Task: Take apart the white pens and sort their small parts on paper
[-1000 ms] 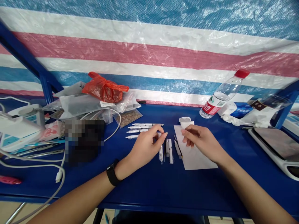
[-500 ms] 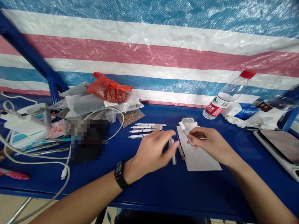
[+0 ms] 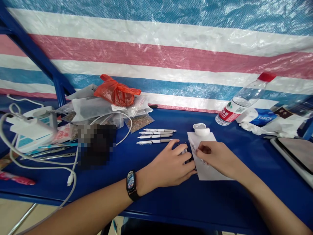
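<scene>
My left hand [image 3: 172,164], with a dark watch on its wrist, lies on the blue table [image 3: 156,192]. Its fingers are curled together over small white pen parts at the left edge of a white paper sheet [image 3: 210,173]; what they grip is hidden. My right hand [image 3: 216,156] rests on the sheet, closed, pinching a thin white pen part [image 3: 195,148] at its fingertips. The two hands almost touch. Several assembled white pens [image 3: 156,135] lie in a row just behind my left hand. A small white case [image 3: 201,129] sits at the sheet's far edge.
A water bottle with a red cap [image 3: 244,98] lies tilted at the back right beside a blue-and-white pack [image 3: 259,116]. At the left are clear bags, a red bag [image 3: 117,93], a white charger and cables [image 3: 31,130]. A tray [image 3: 295,156] is at the right edge.
My left hand moved right and down onto the pen parts beside the paper. My right hand lowered the white part toward it. The camera shifted slightly left.
</scene>
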Demonstrator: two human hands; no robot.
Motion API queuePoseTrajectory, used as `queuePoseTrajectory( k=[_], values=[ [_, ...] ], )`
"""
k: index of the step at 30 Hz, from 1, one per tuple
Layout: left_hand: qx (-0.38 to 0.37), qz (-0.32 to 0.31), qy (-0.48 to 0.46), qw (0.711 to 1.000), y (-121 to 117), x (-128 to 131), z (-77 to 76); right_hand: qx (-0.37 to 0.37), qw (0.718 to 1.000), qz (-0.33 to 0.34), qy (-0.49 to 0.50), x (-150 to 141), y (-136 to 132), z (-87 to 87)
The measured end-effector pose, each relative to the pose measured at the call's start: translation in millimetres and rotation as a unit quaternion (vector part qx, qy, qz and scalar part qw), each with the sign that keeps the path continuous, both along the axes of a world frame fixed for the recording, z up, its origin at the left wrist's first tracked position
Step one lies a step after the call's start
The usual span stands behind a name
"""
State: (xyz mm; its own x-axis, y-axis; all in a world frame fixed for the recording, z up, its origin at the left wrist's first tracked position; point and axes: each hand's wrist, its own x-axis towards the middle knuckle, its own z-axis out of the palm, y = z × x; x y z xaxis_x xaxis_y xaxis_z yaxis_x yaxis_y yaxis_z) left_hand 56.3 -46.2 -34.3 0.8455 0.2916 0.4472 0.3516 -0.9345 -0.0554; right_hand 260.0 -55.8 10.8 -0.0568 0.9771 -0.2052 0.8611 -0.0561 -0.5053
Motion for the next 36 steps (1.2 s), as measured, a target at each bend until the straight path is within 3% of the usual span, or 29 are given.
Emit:
queuePoseTrajectory(
  k=[13,18,22,29,36],
  values=[
    [-0.020,0.037,0.007,0.999,0.7,-1.7,3.2,0.028,0.998,0.050,-0.032,-7.1,-6.0,-9.9],
    [-0.020,0.046,-0.009,0.999,0.7,-3.4,2.3,0.035,0.994,0.097,-0.041,-6.2,-8.5,-13.4],
    [-0.020,0.057,-0.026,0.998,2.8,-7.2,6.3,0.040,0.995,0.088,-0.017,-4.2,-7.7,-15.7],
    [0.016,0.200,0.004,0.980,23.3,-34.4,25.0,0.072,0.995,0.071,-0.001,-2.3,-4.0,-15.1],
    [-0.031,0.250,0.069,0.965,32.7,-50.7,27.3,0.090,0.992,0.092,0.017,-0.2,-5.7,-17.1]
  ],
)
